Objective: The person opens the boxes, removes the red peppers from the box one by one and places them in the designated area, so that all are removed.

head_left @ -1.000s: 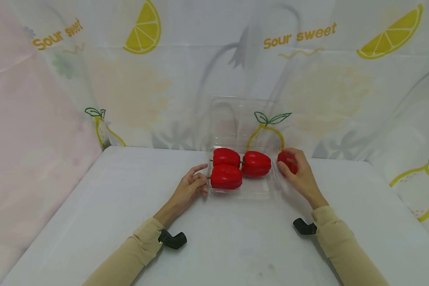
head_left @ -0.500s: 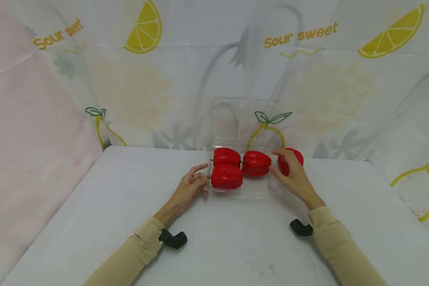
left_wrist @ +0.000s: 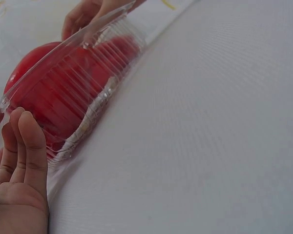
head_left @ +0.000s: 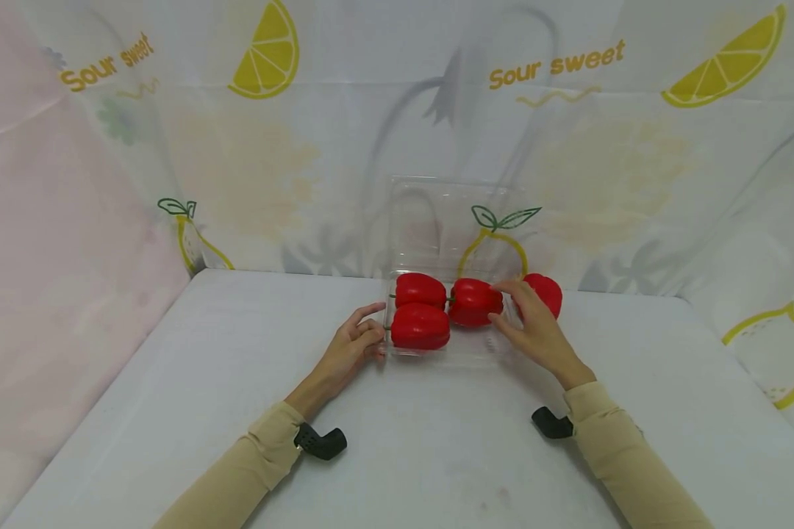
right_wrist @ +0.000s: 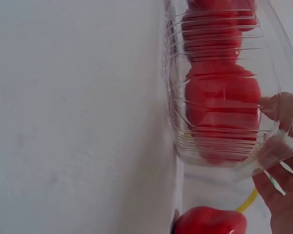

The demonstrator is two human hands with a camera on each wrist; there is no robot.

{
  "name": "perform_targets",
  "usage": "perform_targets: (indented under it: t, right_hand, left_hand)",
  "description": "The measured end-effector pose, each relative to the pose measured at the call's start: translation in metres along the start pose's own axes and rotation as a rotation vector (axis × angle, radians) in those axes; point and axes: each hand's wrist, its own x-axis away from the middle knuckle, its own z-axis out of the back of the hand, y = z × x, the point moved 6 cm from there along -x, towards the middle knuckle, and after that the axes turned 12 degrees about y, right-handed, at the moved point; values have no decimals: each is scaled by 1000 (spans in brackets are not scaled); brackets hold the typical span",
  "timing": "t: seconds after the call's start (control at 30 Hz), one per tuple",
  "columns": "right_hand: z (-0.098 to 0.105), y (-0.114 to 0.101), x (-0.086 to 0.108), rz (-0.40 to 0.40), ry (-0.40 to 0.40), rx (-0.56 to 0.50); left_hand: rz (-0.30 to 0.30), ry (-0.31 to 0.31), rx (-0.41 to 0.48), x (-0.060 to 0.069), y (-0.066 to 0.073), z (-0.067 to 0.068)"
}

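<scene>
An open clear plastic clamshell container (head_left: 476, 351) stands near the back of the table with three red bell peppers in its base. Two of them, a back-left pepper (head_left: 420, 289) and a front-left pepper (head_left: 420, 327), lie side by side; a third, the right pepper (head_left: 471, 303), lies beside them. My left hand (head_left: 344, 353) holds the container's left edge, thumb at the rim and fingers along the outer wall. My right hand (head_left: 536, 327) reaches over the right rim, thumb and index finger spread at the right pepper's end. A loose pepper (head_left: 547, 292) sits outside, partly behind that hand.
The clear lid (head_left: 430, 220) stands raised against a printed fabric backdrop (head_left: 344, 147) behind the table. White cloth covers the table (head_left: 437, 455). Each wrist bears a black device; the left one (head_left: 320, 443) sits at the sleeve's cuff.
My right hand has let go of the loose pepper and moved left to the pepper at the container's right side. The left hand and the container have stayed in place.
</scene>
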Motion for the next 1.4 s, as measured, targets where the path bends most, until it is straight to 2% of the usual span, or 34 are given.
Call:
perform_targets:
  t: [0.4, 0.77, 1.03, 1.4]
  right_hand:
    - [-6, -11, -7, 95, -29, 153]
    - [-18, -9, -13, 78, -137, 171]
    - [-27, -6, -15, 3, -206, 189]
    - [-30, -3, -16, 10, -191, 182]
  left_hand:
    - [-11, -11, 2, -1, 0, 0]
    - [-16, -13, -4, 0, 1, 1]
    - [-16, -20, -2, 0, 0, -1]
    - [-30, -19, -2, 0, 3, -2]
